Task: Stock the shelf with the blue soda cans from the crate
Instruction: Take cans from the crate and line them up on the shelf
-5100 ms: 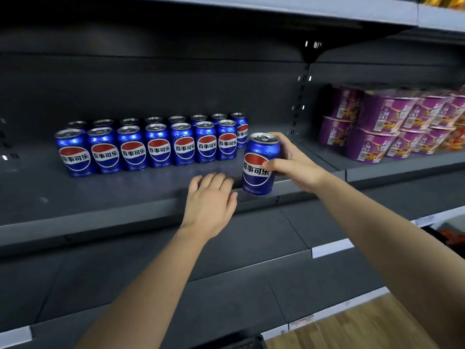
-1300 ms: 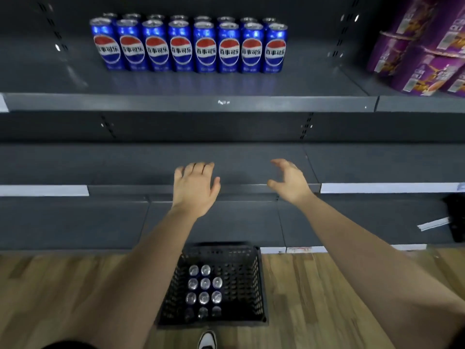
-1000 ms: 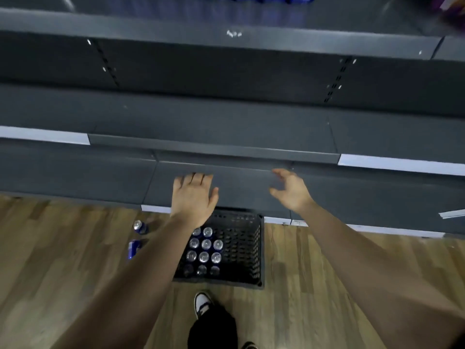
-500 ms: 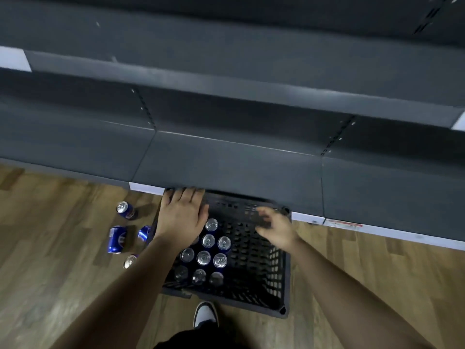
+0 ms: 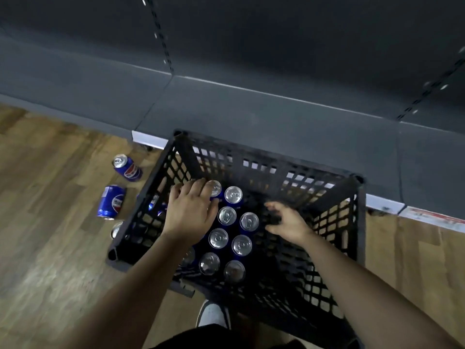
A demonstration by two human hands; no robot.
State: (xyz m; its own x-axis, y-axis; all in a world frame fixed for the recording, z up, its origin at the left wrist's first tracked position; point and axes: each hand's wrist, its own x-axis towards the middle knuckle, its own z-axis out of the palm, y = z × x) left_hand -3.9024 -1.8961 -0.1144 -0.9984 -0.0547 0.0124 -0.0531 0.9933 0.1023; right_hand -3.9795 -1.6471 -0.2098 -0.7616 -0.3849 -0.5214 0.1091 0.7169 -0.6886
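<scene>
A black lattice crate (image 5: 274, 170) stands on the wooden floor against the shelf base. Several upright blue soda cans (image 5: 227, 215) fill its left half, silver tops up. My left hand (image 5: 190, 210) is down inside the crate over the far-left cans, fingers spread across the top of one can (image 5: 215, 188); whether it grips is unclear. My right hand (image 5: 286, 221) hovers in the crate's empty right half, fingers apart, holding nothing. The stocked shelf is out of view.
Blue cans lie on the floor left of the crate: one tipped (image 5: 127, 168), one on its side (image 5: 110, 202), another partly hidden by the crate wall (image 5: 116, 229). The dark grey bottom shelf (image 5: 251, 109) runs behind. My shoe (image 5: 212, 314) is by the crate's near edge.
My view has tilted from the shelf down to the crate. Both hands have dropped from shelf height into the crate, the left one reaching the can tops.
</scene>
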